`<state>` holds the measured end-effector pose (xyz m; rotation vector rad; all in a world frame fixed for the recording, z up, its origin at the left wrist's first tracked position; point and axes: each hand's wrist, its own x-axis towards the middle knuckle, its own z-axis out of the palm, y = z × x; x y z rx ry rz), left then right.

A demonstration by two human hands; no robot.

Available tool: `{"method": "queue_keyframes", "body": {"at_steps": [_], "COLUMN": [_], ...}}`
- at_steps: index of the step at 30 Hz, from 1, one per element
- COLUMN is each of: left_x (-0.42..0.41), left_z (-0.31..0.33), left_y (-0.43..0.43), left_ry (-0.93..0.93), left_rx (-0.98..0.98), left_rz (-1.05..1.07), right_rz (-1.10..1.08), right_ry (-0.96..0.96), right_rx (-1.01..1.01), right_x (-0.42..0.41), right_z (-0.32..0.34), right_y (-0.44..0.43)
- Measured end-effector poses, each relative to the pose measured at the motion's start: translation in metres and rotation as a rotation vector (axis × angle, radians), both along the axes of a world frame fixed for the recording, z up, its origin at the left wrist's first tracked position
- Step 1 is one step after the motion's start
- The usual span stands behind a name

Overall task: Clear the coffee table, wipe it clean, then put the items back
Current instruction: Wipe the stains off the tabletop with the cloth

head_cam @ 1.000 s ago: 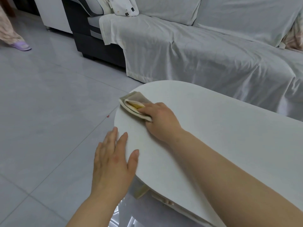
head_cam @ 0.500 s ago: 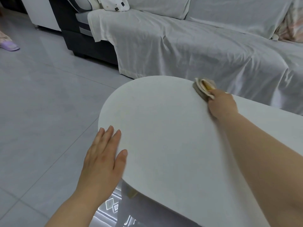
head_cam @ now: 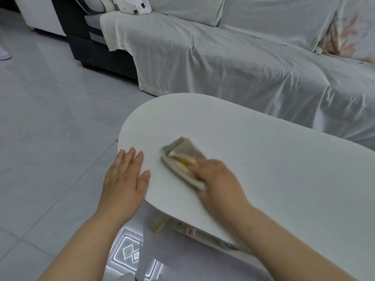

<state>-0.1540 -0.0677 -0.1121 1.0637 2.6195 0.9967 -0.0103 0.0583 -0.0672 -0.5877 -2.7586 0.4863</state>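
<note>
No readable text, labels, brands or nos. anywhere. Closest thing: small dark marks on the white cushion (head_cam: 132, 5) at the far-left end of the sofa (head_cam: 233, 63), too small and blurred to make out as letters.

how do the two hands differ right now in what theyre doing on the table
The right hand presses down on a folded beige cloth; the left hand holds nothing. The left hand lies flat with fingers spread at the rounded end of the coffee table, palm partly off the edge; the right hand sits further in, fingers curled on the cloth. The right hand looks motion-blurred, the left sharper. Both are bare and touch the tabletop.
</note>
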Motion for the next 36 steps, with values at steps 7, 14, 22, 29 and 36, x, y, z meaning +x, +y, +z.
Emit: {"method": "queue_keyframes", "body": {"at_steps": [7,14,22,29,36], "left_x": [0.009,0.014,0.011,0.011,0.032], "left_z": [0.001,0.0,-0.003,0.0,0.016], "left_y": [-0.009,-0.008,-0.01,-0.009,-0.005], "left_ry": [0.002,-0.007,0.025,0.058,0.188], "left_rx": [-0.026,0.009,-0.03,-0.086,-0.205], "left_rz": [-0.009,0.016,-0.006,-0.008,-0.029], "right_rz": [-0.192,-0.19,-0.142,-0.552,-0.519], "right_ry": [-0.036,-0.01,-0.045,-0.395,-0.509], "right_rx": [-0.061,-0.025,-0.027,0.18,0.163], "right_x": [0.064,0.065,0.11,0.155,0.135], "right_z": [0.008,-0.003,0.006,0.015,0.025], "right_y": [0.023,-0.03,-0.013,0.006,0.01]}}
